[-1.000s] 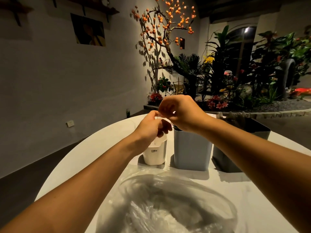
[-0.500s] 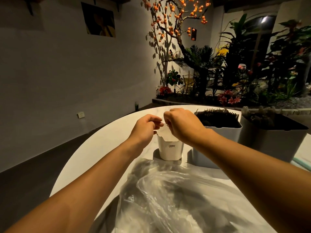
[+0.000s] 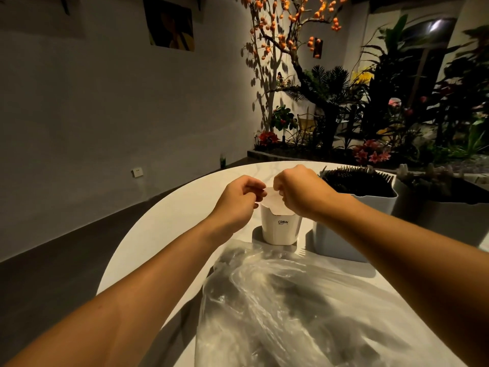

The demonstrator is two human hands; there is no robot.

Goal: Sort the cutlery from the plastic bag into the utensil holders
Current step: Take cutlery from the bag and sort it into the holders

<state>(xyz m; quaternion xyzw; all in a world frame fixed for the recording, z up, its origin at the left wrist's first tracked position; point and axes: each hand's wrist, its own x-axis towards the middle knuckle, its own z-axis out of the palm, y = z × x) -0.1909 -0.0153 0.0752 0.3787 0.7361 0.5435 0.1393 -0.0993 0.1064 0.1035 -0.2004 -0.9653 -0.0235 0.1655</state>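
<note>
Both grips, left hand (image 3: 239,198) and right hand (image 3: 299,192), pinch white paper flap (image 3: 272,198) above small white paper carton (image 3: 280,227); step: opening holder; next: draw cutlery from clear plastic bag (image 3: 304,308) below.

Dim, warm light; hard shadows on the wall (image 3: 79,115); wide-angle edge bending.

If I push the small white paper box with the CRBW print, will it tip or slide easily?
The white paper box looks light, so it would probably slide on the smooth table. It narrows toward its base, so a push up high might tip it. Its thin flap likely bends easily.
</note>
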